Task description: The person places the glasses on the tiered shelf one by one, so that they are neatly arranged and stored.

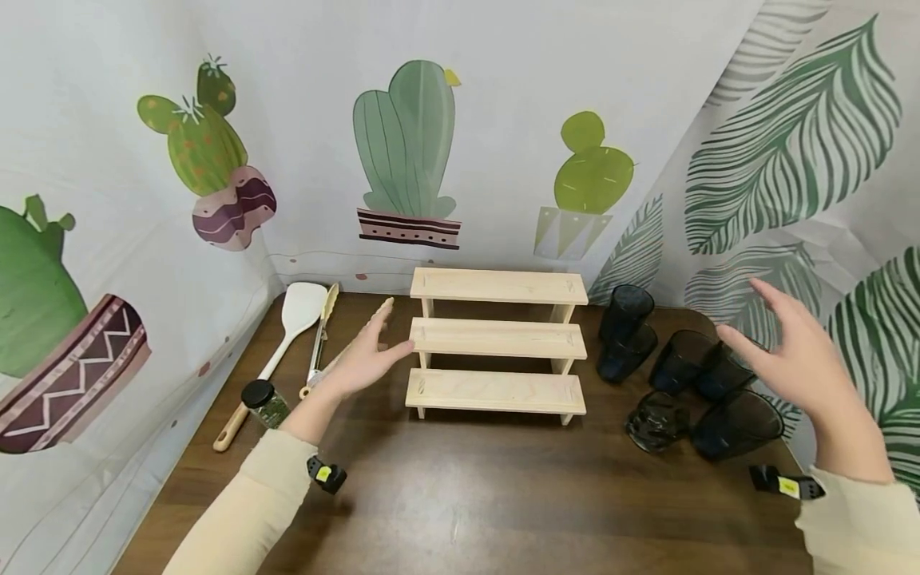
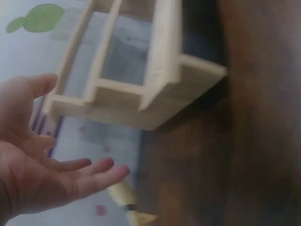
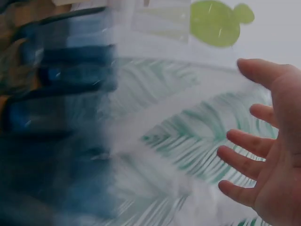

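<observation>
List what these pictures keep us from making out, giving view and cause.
- Head view: the spice jar's lower end, behind the left sleeve.
- Head view: any print on the left-wrist yellow tag, too small.
- Left wrist view: the wooden shelf's far end, cut off by the top edge.
- Right wrist view: the lowest dark glass's outline, blurred and cut off by the left edge.

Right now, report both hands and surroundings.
Left hand holds nothing, beside wooden rack. Right hand holds nothing, near dark glasses. Glasses clustered; possible obstruction.
</observation>
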A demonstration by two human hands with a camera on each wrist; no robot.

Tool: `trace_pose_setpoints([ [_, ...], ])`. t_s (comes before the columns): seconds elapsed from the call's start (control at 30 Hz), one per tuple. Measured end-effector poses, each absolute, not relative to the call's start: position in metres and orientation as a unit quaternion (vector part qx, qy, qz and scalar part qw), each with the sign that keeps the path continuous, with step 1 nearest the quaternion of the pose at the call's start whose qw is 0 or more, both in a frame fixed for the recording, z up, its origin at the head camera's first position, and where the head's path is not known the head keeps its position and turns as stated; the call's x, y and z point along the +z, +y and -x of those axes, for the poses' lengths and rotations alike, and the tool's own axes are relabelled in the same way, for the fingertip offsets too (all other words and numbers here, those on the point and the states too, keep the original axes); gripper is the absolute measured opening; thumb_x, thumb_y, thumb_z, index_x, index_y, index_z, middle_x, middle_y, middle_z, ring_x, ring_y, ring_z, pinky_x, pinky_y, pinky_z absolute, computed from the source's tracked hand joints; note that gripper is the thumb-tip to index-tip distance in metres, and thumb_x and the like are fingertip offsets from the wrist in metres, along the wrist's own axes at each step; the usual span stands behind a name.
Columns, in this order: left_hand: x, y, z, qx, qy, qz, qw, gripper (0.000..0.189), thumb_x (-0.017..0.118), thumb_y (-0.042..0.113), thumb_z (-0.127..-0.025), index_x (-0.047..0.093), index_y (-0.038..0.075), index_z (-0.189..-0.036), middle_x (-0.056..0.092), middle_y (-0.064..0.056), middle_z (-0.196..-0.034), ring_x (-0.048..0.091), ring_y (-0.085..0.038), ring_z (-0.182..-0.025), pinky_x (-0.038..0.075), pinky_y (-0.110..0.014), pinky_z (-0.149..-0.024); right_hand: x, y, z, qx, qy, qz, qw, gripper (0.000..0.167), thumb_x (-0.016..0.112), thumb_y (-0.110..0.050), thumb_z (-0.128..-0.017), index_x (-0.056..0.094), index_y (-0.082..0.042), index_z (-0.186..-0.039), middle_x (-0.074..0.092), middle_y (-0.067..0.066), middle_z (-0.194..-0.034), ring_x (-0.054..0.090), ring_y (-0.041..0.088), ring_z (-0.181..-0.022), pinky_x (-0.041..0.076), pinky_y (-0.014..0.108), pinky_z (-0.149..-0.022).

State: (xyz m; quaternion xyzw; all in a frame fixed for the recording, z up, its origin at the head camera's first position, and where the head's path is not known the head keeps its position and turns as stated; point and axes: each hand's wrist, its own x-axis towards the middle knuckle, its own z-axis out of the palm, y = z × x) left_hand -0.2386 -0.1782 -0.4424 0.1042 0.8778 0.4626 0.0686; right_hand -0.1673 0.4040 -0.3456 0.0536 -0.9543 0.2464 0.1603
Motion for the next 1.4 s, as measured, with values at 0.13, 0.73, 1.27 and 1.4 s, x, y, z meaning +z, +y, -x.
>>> trace_pose_setpoints([
  [0.13,-0.465,-0.175,0.230,0.545,0.827,-0.063,0.121,0.091,0.066,0.042,-0.102,0.010,0.015,-0.167,0.028,-0.031,-0.160,0.046,-0.052,-0.135,0.050,-0.061,-0.103,-0.372,0.417,0.147,0.267,-0.944,-0.010,0.195,0.085,0.071,-0.029,-0.099,0.022,-0.004,-0.165,0.030,0.039,-0.157,0.028,0.060,-0.141,0.022,0.081,-0.108],
  [0.73,-0.507,-0.162,0.220,0.688,0.695,0.005,0.211,0.075,0.070,0.018,-0.100,0.028,-0.004,-0.158,0.054,-0.027,-0.129,0.069,-0.027,-0.096,0.064,-0.042,-0.082,-0.482,0.452,0.099,0.422,-0.899,0.067,0.098,0.101,0.073,-0.024,-0.100,-0.001,-0.027,-0.167,0.033,0.024,-0.160,0.043,0.006,-0.135,0.037,0.003,-0.083],
  [1.27,-0.516,-0.165,0.219,0.708,0.675,0.021,0.208,0.066,0.070,0.004,-0.096,0.039,-0.005,-0.153,0.060,-0.025,-0.123,0.069,-0.026,-0.096,0.063,-0.037,-0.083,-0.505,0.449,0.094,0.451,-0.885,0.051,0.107,0.097,0.089,-0.008,-0.083,0.025,-0.021,-0.156,0.047,-0.015,-0.127,0.047,-0.013,-0.105,0.044,0.003,-0.081],
  [1.4,-0.516,-0.165,0.218,0.708,0.674,0.020,0.208,0.065,0.070,0.002,-0.096,0.040,-0.005,-0.152,0.060,-0.025,-0.123,0.069,-0.025,-0.095,0.063,-0.036,-0.083,-0.505,0.448,0.092,0.440,-0.888,0.055,0.121,0.096,0.090,-0.010,-0.083,0.030,-0.022,-0.156,0.048,-0.011,-0.127,0.045,-0.013,-0.106,0.040,0.002,-0.081],
])
